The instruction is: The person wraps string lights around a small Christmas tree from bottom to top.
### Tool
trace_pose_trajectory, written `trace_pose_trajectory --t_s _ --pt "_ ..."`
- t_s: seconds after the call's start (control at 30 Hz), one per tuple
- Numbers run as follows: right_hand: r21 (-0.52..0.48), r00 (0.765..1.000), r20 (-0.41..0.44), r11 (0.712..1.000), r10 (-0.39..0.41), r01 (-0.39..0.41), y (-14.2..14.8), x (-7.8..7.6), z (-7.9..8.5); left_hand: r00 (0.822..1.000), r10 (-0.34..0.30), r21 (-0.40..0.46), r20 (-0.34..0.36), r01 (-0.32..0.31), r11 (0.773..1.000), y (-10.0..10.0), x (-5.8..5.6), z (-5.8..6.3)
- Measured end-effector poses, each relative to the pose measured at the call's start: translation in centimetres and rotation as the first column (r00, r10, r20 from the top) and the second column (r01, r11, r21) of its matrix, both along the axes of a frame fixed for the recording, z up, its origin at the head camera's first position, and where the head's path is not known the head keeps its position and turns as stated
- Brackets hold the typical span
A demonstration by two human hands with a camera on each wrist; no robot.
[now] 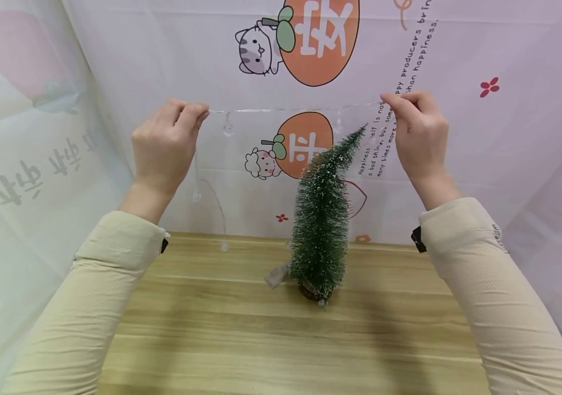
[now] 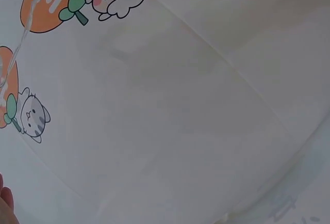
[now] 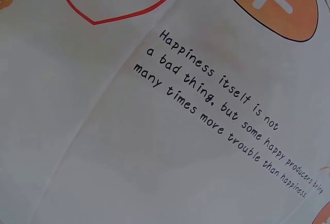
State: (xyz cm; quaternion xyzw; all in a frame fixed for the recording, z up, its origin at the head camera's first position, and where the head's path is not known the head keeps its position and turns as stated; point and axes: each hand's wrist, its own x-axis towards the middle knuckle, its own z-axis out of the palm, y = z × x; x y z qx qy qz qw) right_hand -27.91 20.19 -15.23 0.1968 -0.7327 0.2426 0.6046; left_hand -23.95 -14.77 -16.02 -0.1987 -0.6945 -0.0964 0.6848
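Note:
A thin clear string of lights (image 1: 271, 110) with small round clear bulbs is stretched nearly level between the two hands. My left hand (image 1: 166, 144) pinches it at one end of this span, and a loose length with bulbs (image 1: 195, 195) hangs below that hand. At the other end, the thumb and finger of my right hand (image 1: 421, 134) pinch the string. Behind and below the span, a small green artificial Christmas tree (image 1: 320, 225) with white-flecked bristles and a bent tip stands on the table. In the left wrist view, fingers (image 2: 6, 203) show at the lower left edge.
The tree stands on a wood-grain table (image 1: 241, 340). Beside its base is a small pale flat piece (image 1: 277, 275). A white printed cloth (image 1: 202, 44) with fruit and animal drawings rises behind the table, with pale cloth on both sides.

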Motion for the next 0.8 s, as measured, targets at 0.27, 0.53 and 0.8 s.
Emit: trace_pose_trajectory --t_s 0.27,0.53,0.8 --pt "-0.020 0.996 0.002 0.996 0.084 -0.084 0.5 -0.2 -0.3 0.999 -0.023 0.000 -0.032 0.023 1.000 0.1 -0.4 -0.4" --pt "-0.027 0.996 -0.020 0.996 0.090 -0.091 1.1 0.2 -0.8 0.995 -0.064 -0.039 -0.071 0.062 0.997 -0.1 -0.5 -1.4" --pt "-0.067 0.995 -0.022 0.993 0.095 -0.097 1.3 0.3 -1.2 0.990 -0.119 -0.073 -0.073 0.113 0.991 0.3 -0.3 -1.9"
